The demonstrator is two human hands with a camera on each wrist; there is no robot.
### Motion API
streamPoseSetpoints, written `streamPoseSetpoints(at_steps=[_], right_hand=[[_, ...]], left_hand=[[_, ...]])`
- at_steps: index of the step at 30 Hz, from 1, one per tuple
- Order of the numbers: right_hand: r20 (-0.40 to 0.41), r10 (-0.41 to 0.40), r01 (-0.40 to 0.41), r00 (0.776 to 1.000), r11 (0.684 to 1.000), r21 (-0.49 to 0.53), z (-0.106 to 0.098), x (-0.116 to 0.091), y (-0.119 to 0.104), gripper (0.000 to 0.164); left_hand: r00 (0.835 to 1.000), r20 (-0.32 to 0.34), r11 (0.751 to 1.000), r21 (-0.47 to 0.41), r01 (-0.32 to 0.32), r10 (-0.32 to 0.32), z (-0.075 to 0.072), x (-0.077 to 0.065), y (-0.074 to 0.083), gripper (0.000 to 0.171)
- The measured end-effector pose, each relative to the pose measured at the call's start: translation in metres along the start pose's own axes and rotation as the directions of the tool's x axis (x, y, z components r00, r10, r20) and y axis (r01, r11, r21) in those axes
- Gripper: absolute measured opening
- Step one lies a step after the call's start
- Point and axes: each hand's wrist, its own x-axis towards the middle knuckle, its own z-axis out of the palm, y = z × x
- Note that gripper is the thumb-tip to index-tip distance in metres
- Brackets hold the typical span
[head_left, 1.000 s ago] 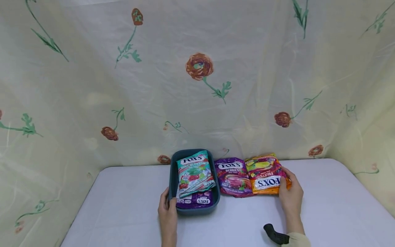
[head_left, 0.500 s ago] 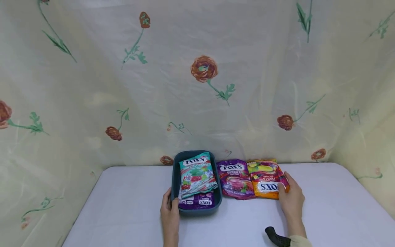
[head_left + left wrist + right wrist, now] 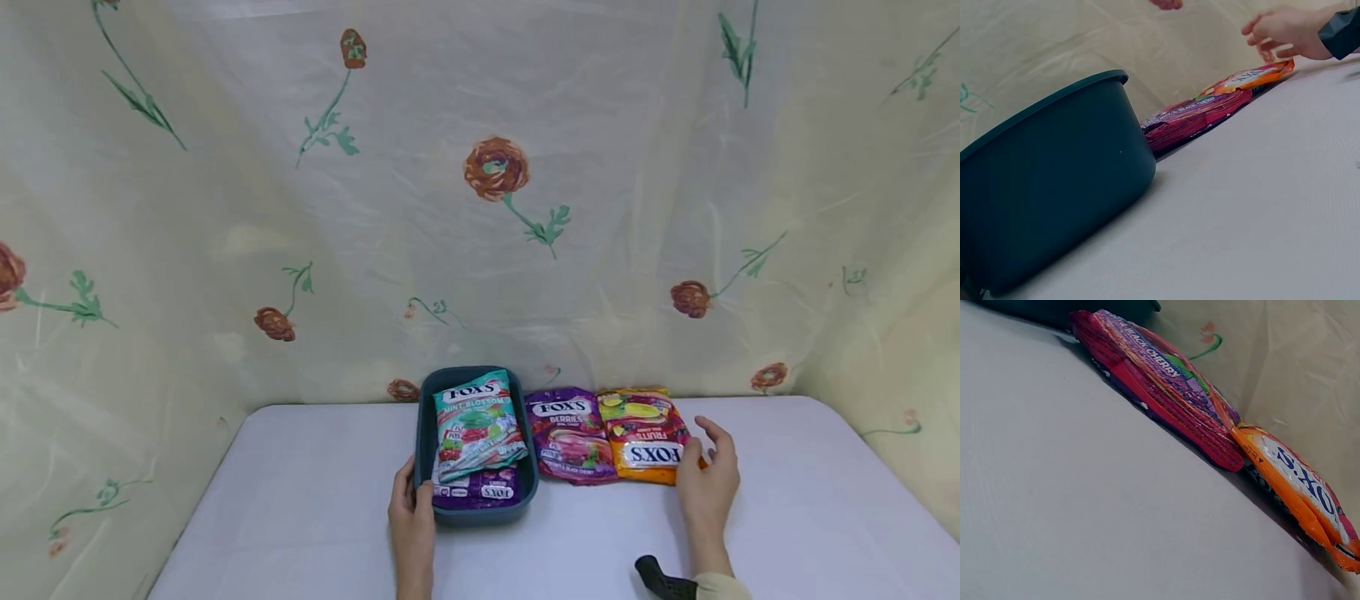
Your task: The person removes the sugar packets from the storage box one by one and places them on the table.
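My left hand (image 3: 411,517) holds the near left corner of a dark teal plastic tub (image 3: 486,517), its thumb at the front. Inside lies a mint blossom candy bag (image 3: 480,425) on top of a purple candy bag (image 3: 476,490). Beside the tub is a purple berries candy bag (image 3: 570,433), with an orange and red fruits candy bag (image 3: 637,417) against its right side. My right hand (image 3: 708,483) is at the right end of the fruits bag, fingers loosely bent and spread. In the left wrist view that right hand (image 3: 1291,31) shows nothing in its fingers.
A white-covered table (image 3: 300,500) carries everything. Behind it hangs a pale flowered cloth (image 3: 600,208), close to the tub and bags. Dark lettered packaging (image 3: 1260,478) shows under the fruits bag in the right wrist view. A black strap (image 3: 663,579) sits at my right sleeve.
My right hand has let go of the fruits bag's right end, and its fingers have opened and lifted off. The left hand stays on the tub.
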Motion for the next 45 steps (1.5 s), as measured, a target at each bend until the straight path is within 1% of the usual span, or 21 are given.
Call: streamPoseSetpoints(at_steps=[3, 5, 9, 11, 13, 15, 17, 19, 20, 22, 24, 27, 30, 34, 36, 39, 43, 45], right_hand=[[-0.055, -0.020, 0.022, 0.998, 0.999, 0.036, 0.000, -0.003, -0.006, 0.034], [-0.068, -0.028, 0.031, 0.997, 0.998, 0.053, 0.000, -0.005, -0.009, 0.032], [-0.041, -0.048, 0.052, 0.998, 0.993, 0.102, -0.001, -0.007, -0.016, 0.033], [-0.007, -0.027, 0.028, 1.000, 0.985, 0.169, -0.003, -0.007, -0.022, 0.034], [0.047, 0.006, -0.019, 0.999, 0.962, 0.274, -0.005, -0.008, -0.031, 0.034], [0.115, 0.031, -0.073, 0.993, 0.919, 0.386, -0.005, -0.010, -0.040, 0.035], [0.207, 0.030, -0.127, 0.978, 0.871, 0.474, -0.004, -0.013, -0.051, 0.036], [0.308, -0.006, -0.161, 0.951, 0.844, 0.512, -0.002, -0.018, -0.059, 0.039], [0.360, -0.034, -0.169, 0.932, 0.839, 0.517, 0.000, -0.020, -0.062, 0.039], [0.459, -0.083, -0.181, 0.884, 0.845, 0.503, 0.005, -0.025, -0.068, 0.040], [0.543, -0.124, -0.179, 0.830, 0.864, 0.470, 0.008, -0.028, -0.071, 0.042], [0.629, -0.144, -0.167, 0.764, 0.897, 0.409, 0.012, -0.033, -0.076, 0.045], [0.685, -0.130, -0.147, 0.717, 0.932, 0.330, 0.015, -0.038, -0.084, 0.048], [0.743, -0.118, -0.123, 0.659, 0.957, 0.261, 0.024, -0.047, -0.100, 0.049], [0.767, -0.126, -0.118, 0.629, 0.960, 0.255, 0.028, -0.053, -0.106, 0.048], [0.799, -0.159, -0.122, 0.580, 0.953, 0.279, 0.035, -0.062, -0.113, 0.046], [0.831, -0.188, -0.146, 0.523, 0.941, 0.305, 0.040, -0.072, -0.120, 0.046], [0.847, -0.191, -0.152, 0.497, 0.941, 0.302, 0.043, -0.075, -0.124, 0.047]], left_hand=[[1.000, 0.002, 1.000, 0.001, 0.007, -0.007, 0.000, -0.001, 0.000, 0.046], [1.000, 0.003, 1.000, -0.001, 0.012, -0.012, 0.001, -0.001, 0.000, 0.046], [1.000, 0.006, 1.000, -0.004, 0.023, -0.023, 0.002, -0.001, -0.001, 0.047], [1.000, 0.008, 1.000, -0.005, 0.028, -0.028, 0.002, -0.001, -0.002, 0.047], [1.000, 0.007, 1.000, -0.008, 0.025, -0.025, 0.001, 0.000, -0.003, 0.047], [1.000, 0.006, 1.000, -0.014, 0.018, -0.018, 0.001, 0.000, -0.004, 0.047], [1.000, 0.002, 1.000, -0.018, 0.014, -0.014, 0.000, 0.000, -0.004, 0.047], [1.000, 0.002, 1.000, -0.023, 0.016, -0.016, 0.000, 0.000, -0.004, 0.047], [1.000, 0.002, 1.000, -0.025, 0.019, -0.019, 0.000, 0.000, -0.004, 0.047], [1.000, 0.008, 0.999, -0.035, 0.025, -0.025, 0.001, -0.001, -0.003, 0.047], [1.000, 0.016, 0.999, -0.045, 0.026, -0.025, 0.003, -0.001, -0.003, 0.047], [1.000, 0.025, 0.998, -0.058, 0.018, -0.017, 0.005, 0.000, -0.003, 0.047], [1.000, 0.024, 0.998, -0.069, 0.000, 0.001, 0.006, 0.002, -0.003, 0.046], [1.000, 0.019, 0.997, -0.077, -0.017, 0.018, 0.006, 0.004, -0.003, 0.046], [1.000, 0.020, 0.997, -0.074, -0.014, 0.016, 0.005, 0.004, -0.002, 0.047], [1.000, 0.025, 0.997, -0.071, -0.009, 0.011, 0.003, 0.003, -0.002, 0.047], [1.000, 0.029, 0.998, -0.065, -0.009, 0.011, 0.001, 0.002, -0.001, 0.047], [1.000, 0.029, 0.998, -0.063, -0.004, 0.006, 0.000, 0.002, -0.001, 0.047]])
